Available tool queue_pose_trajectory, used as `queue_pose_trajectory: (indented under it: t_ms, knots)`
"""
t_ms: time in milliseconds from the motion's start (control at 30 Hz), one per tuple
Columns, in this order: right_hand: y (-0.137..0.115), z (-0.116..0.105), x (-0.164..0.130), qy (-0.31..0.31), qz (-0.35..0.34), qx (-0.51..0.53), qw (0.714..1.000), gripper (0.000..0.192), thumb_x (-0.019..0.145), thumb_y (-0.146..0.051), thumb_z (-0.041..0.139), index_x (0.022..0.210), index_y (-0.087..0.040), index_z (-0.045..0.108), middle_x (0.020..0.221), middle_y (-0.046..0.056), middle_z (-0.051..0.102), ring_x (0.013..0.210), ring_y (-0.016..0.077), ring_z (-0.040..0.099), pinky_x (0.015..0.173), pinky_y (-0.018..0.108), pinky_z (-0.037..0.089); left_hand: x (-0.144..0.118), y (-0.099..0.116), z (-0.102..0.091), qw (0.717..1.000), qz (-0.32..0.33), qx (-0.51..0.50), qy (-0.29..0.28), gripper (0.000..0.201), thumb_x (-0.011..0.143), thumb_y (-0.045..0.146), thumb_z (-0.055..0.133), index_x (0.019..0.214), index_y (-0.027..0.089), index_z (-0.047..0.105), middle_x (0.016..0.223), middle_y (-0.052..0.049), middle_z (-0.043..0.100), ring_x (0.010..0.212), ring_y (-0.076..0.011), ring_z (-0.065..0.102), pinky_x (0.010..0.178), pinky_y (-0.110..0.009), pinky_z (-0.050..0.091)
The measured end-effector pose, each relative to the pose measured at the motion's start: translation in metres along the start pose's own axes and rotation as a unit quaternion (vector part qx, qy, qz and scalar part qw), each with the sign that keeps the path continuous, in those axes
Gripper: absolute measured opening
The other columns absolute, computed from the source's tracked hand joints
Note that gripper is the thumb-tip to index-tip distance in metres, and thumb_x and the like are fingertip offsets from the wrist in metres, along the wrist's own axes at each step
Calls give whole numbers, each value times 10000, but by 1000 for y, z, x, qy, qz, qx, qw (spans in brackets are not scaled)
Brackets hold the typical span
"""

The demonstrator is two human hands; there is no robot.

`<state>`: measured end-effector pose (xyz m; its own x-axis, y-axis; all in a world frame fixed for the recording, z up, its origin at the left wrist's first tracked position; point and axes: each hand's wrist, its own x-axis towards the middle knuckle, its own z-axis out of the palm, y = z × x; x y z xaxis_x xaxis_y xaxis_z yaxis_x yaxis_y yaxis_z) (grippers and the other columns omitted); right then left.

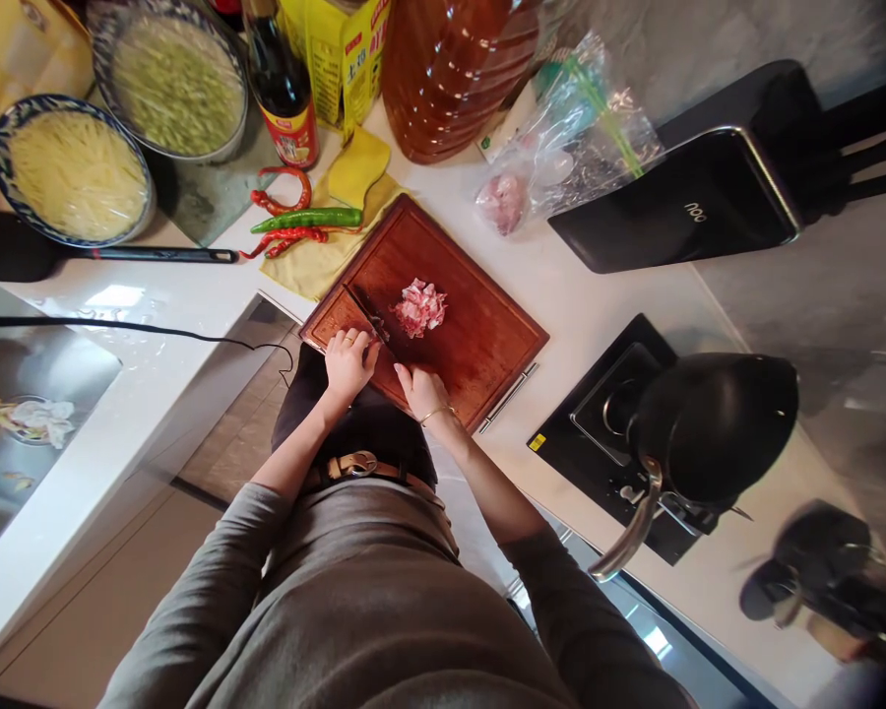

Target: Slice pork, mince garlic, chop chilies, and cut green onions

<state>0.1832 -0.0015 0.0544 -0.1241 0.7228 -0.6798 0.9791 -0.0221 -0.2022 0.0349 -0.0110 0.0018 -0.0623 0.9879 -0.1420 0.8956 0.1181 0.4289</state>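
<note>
See chopped meat (420, 308) heaped around the middle of a reddish-brown cutting board (479, 345), just beyond both hands. Find the right hand (424, 394) at the board's near edge, with fingers curled closed around the handle end of a dark-edged knife (364, 309), thumb pointing forward, forearm angling in from the lower right, bracelet at the wrist. Find the left hand (350, 359) close beside, back upward, with fingers bent down near the blade and a ring on one finger; cannot tell whether pinching anything. Note the meat's look: pink and red bits mixed with white, piled loosely, well short of the board's rim. Past the board's upper left edge, see a yellow cloth (295, 271), near a green chili (310, 219) and red chilies (291, 236). Farther off, spot a dark sauce bottle (284, 98) and a large jug (458, 79) of amber liquid. Off to the right, spot a black knife block (657, 212) and a black wok (716, 423) above a dark cooktop (561, 443).
</note>
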Motion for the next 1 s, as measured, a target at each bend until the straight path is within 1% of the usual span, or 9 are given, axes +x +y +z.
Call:
queue_pose_trajectory:
  t_ms: [133,200,300,400,467,533,633,800,1000]
  knots:
    - [1,0,6,8,-9,21,1000,589,954,-511,226,1008,-152,690,927,160,715,872,233,677,698,255,412,-1,1,0,1000,-6,12,8,287,904,398,390,866,192,586,876,-98,609,919,-270,531,769,-370,346]
    - [12,2,2,14,-7,28,999,571,953,-504,242,1004,-157,692,923,158,716,865,231,676,694,253,410,-1,1,0,1000,-11,16,12,293,906,399,384,870,192,588,879,-100,613,918,-274,533,772,-376,342]
    - [38,7,-8,19,0,45,999,576,955,-492,241,948,-144,700,866,154,720,807,218,677,665,247,402,-1,0,-1,1000,-15,8,15,307,909,408,375,873,193,591,893,-103,616,919,-274,535,777,-379,339]
    - [60,11,-13,32,-2,95,995,686,954,-512,143,851,-128,702,717,126,706,690,183,660,612,232,387,-1,-2,-1,1000,-7,7,20,321,912,418,366,881,196,596,894,-100,617,908,-266,539,774,-371,341]
    - [64,10,-12,48,0,128,991,769,942,-536,62,790,-122,693,629,107,678,616,161,637,573,222,373,-2,-4,0,1000,-1,5,23,328,915,422,361,896,197,599,889,-98,618,896,-261,541,768,-367,342]
    - [60,8,-12,64,-3,140,988,794,931,-552,39,767,-124,687,596,99,662,575,150,621,551,220,361,-3,-6,2,1000,-2,-3,24,328,913,424,366,907,196,601,888,-101,617,893,-260,541,770,-366,343]
    - [43,6,-15,70,-13,103,992,706,946,-532,135,814,-125,697,659,116,687,618,166,637,566,231,359,-3,-6,4,1000,-12,-7,26,323,908,427,380,893,189,599,885,-107,615,900,-265,540,778,-370,345]
    - [16,2,-24,29,4,4,1000,548,954,-474,272,921,-131,698,799,154,718,726,210,668,588,249,352,-4,-4,5,1000,-21,-4,23,312,905,423,385,867,184,582,881,-109,612,911,-270,539,786,-378,349]
    - [10,-2,-32,-13,16,-38,999,560,956,-493,254,909,-145,691,860,155,722,773,215,679,601,247,368,-3,-2,4,1000,-25,9,15,278,898,389,392,829,181,564,875,-102,607,907,-267,542,783,-379,355]
